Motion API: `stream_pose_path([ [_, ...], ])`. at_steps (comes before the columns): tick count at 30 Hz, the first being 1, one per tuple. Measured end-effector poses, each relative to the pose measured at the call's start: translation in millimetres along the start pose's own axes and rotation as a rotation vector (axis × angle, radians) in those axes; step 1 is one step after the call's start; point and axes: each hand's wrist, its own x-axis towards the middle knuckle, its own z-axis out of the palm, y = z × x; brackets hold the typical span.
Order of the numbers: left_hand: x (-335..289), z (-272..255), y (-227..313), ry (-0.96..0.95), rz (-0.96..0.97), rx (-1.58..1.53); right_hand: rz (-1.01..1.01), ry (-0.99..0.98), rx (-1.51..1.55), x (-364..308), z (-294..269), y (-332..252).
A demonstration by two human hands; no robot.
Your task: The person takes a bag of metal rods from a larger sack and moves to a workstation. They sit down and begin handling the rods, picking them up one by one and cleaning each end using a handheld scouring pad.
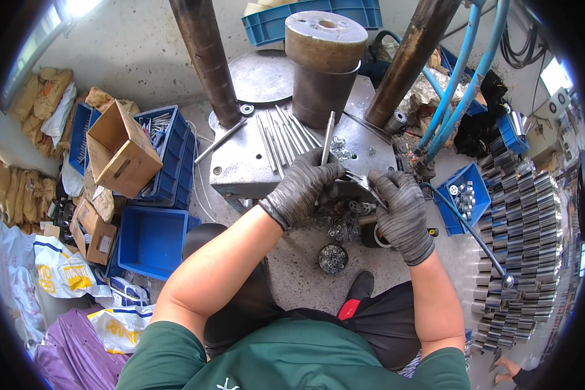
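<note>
Both my hands wear grey work gloves. My left hand (pixel 303 187) is closed around a thin metal rod (pixel 328 136), which stands nearly upright out of the fist. In my right hand (pixel 403 214) are pliers (pixel 365 184), their jaws pointing left at the rod beside the left fingers. Whether the jaws grip anything is too small to tell. Just beyond the hands, a row of similar metal rods (pixel 281 140) lies on the steel press table (pixel 237 159). Small metal rings (pixel 339 149) are scattered to their right.
A thick steel cylinder (pixel 325 84) stands on the table between two steel columns (pixel 208 58). Below my hands is a round container of small parts (pixel 333 259). A ball-ended lever (pixel 507 281) juts out at right, near stacked metal tubes (pixel 523 227). Blue crates (pixel 151 244) stand left.
</note>
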Motion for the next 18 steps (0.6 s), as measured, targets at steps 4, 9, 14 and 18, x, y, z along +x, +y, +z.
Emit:
stream_pose_path([
  [4, -10, 12, 9, 0.018, 0.100, 0.016, 0.159, -0.049, 0.135, -8, 5, 15],
  [9, -10, 2, 4, -0.012, 0.180, 0.176, 0.486, -0.029, 0.546, -11, -9, 30],
  [14, -7, 3, -1, -0.029, 0.274, 0.338, 0.600, -0.062, 0.674, -14, -15, 41],
  [18, -7, 6, 3, -0.007, 0.266, 0.375, 0.566, -0.160, 0.532, -9, -27, 38],
])
